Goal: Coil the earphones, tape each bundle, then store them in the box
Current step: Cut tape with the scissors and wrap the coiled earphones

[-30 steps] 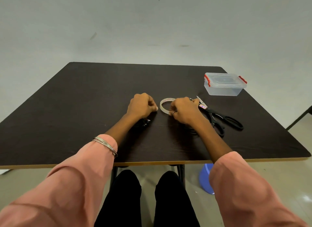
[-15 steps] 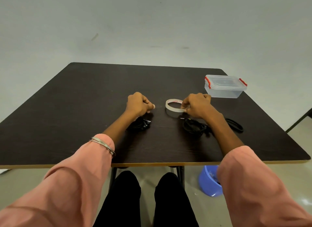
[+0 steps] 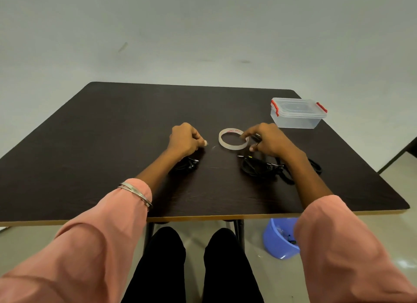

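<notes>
Since the earlier frames, the right hand (image 3: 270,141) has slid rightward with the tape roll (image 3: 233,141), and the scissors (image 3: 314,167) now lie mostly hidden behind that forearm. Its fingers pinch the roll's right edge on the dark surface (image 3: 112,133). Curled tight, the left hand (image 3: 186,139) pinches a thin strip of tape (image 3: 209,146). One earphone bundle (image 3: 187,165) sits under the left wrist, another earphone bundle (image 3: 259,166) under the right. Shut, the clear box (image 3: 297,114) stands at the far right.
</notes>
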`<action>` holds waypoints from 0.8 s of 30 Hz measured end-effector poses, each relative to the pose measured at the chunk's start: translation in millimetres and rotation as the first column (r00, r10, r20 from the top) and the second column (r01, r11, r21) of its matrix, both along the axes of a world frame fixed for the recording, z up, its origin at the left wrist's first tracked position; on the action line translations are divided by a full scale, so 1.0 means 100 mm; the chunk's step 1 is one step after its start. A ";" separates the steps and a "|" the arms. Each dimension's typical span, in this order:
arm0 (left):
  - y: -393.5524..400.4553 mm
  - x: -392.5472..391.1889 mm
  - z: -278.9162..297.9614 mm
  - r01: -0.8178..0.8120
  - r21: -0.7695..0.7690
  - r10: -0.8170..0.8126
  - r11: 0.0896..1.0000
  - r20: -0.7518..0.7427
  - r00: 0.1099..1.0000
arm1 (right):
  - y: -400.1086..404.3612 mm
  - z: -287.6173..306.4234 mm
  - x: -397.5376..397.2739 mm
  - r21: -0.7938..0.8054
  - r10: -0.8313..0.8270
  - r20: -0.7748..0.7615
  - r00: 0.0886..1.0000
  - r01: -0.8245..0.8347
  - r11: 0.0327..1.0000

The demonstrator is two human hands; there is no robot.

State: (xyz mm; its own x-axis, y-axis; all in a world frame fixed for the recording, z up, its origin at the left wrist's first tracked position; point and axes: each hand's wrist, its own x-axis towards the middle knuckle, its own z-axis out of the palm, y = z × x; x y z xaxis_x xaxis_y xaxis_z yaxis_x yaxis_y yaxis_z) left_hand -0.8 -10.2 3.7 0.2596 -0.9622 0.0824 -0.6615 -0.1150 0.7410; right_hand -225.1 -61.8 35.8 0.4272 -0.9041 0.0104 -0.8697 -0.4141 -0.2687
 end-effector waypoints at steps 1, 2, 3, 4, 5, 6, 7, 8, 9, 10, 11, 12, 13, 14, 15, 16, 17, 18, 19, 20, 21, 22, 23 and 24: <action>0.00 0.01 0.00 0.009 -0.003 -0.009 1.000 0.010 1.000 | 0.03 0.04 -0.08 -0.030 -0.030 0.059 0.998 0.032 0.999; -0.01 0.02 0.00 0.017 -0.009 -0.016 1.000 0.024 1.000 | 0.07 0.07 -0.18 -0.064 -0.079 0.101 0.992 0.086 0.994; -0.01 0.02 -0.01 0.020 -0.014 -0.019 1.000 0.037 0.999 | 0.11 0.10 -0.30 -0.089 -0.148 0.132 0.980 0.160 0.983; -0.01 0.03 0.00 0.024 -0.018 -0.023 1.000 0.047 0.999 | 0.15 0.12 -0.41 -0.105 -0.222 0.152 0.963 0.239 0.965; 0.00 0.03 0.00 0.029 -0.022 -0.028 0.999 0.052 0.998 | 0.20 0.12 -0.52 -0.104 -0.303 0.139 0.943 0.318 0.942; 0.00 0.03 0.00 0.032 -0.029 -0.030 0.999 0.058 0.998 | 0.25 0.12 -0.62 -0.093 -0.370 0.089 0.925 0.377 0.921; -0.01 0.03 -0.01 0.036 -0.035 -0.033 0.999 0.061 0.998 | 0.32 0.10 -0.69 -0.062 -0.424 0.013 0.906 0.424 0.904; -0.01 0.02 -0.01 0.039 -0.036 -0.037 0.999 0.067 0.997 | 0.37 0.08 -0.73 -0.013 -0.455 -0.060 0.889 0.455 0.891; -0.01 0.02 -0.01 0.040 -0.035 -0.037 0.999 0.075 0.997 | 0.41 0.06 -0.75 0.034 -0.463 -0.114 0.879 0.469 0.882; -0.01 0.01 -0.01 0.043 -0.035 -0.040 0.998 0.081 0.996 | 0.44 0.05 -0.77 0.068 -0.461 -0.136 0.877 0.472 0.879; -0.01 0.01 -0.02 0.043 -0.035 -0.040 0.998 0.082 0.996 | 0.47 0.05 -0.77 0.084 -0.456 -0.141 0.879 0.470 0.879; -0.01 0.00 -0.02 0.043 -0.038 -0.040 0.998 0.080 0.996 | 0.47 0.05 -0.76 0.092 -0.448 -0.138 0.883 0.462 0.882; 0.00 0.00 -0.02 0.040 -0.040 -0.037 0.998 0.076 0.996 | 0.48 0.05 -0.76 0.101 -0.441 -0.134 0.888 0.454 0.885; 0.01 0.00 -0.02 0.039 -0.040 -0.036 0.998 0.073 0.997 | 0.49 0.05 -0.75 0.114 -0.435 -0.125 0.892 0.449 0.886; 0.01 0.00 -0.02 0.037 -0.042 -0.034 0.998 0.070 0.997 | 0.50 0.06 -0.74 0.132 -0.437 -0.113 0.893 0.449 0.884; 0.01 0.00 -0.02 0.035 -0.044 -0.032 0.998 0.067 0.997 | 0.51 0.07 -0.72 0.143 -0.436 -0.105 0.894 0.448 0.883; 0.01 0.00 -0.03 0.032 -0.043 -0.029 0.999 0.063 0.998 | 0.54 0.08 -0.70 0.142 -0.440 -0.110 0.891 0.452 0.880; 0.00 0.00 -0.03 0.029 -0.041 -0.026 0.999 0.064 0.998 | 0.56 0.07 -0.68 0.129 -0.443 -0.123 0.888 0.457 0.880; 0.00 0.01 -0.03 0.025 -0.038 -0.023 0.999 0.066 0.998 | 0.58 0.07 -0.65 0.109 -0.449 -0.137 0.883 0.464 0.879; -0.01 0.01 -0.04 0.024 -0.036 -0.022 0.999 0.067 0.997 | 0.60 0.06 -0.63 0.089 -0.453 -0.147 0.879 0.468 0.879; -0.02 0.01 -0.04 0.024 -0.036 -0.022 0.999 0.066 0.998 | 0.61 0.05 -0.60 0.074 -0.454 -0.153 0.878 0.468 0.881; -0.03 0.02 -0.05 0.025 -0.037 -0.022 0.999 0.062 0.998 | 0.62 0.04 -0.58 0.065 -0.451 -0.157 0.879 0.465 0.883; -0.03 0.02 -0.05 0.028 -0.035 -0.026 0.999 0.060 0.998 | 0.62 0.04 -0.57 0.064 -0.452 -0.154 0.878 0.466 0.883; -0.03 0.02 -0.05 0.033 -0.035 -0.031 0.999 0.059 0.998 | 0.61 0.03 -0.56 0.065 -0.456 -0.146 0.878 0.468 0.881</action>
State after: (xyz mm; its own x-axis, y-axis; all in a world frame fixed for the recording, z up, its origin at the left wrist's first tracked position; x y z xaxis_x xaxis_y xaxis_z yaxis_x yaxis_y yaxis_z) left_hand 0.9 -13.4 -1.3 0.2226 -0.9660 0.1316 -0.7070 -0.0670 0.7040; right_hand -281.5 -1.2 39.2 -0.0470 -0.9928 -0.1105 -0.9841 0.0650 -0.1650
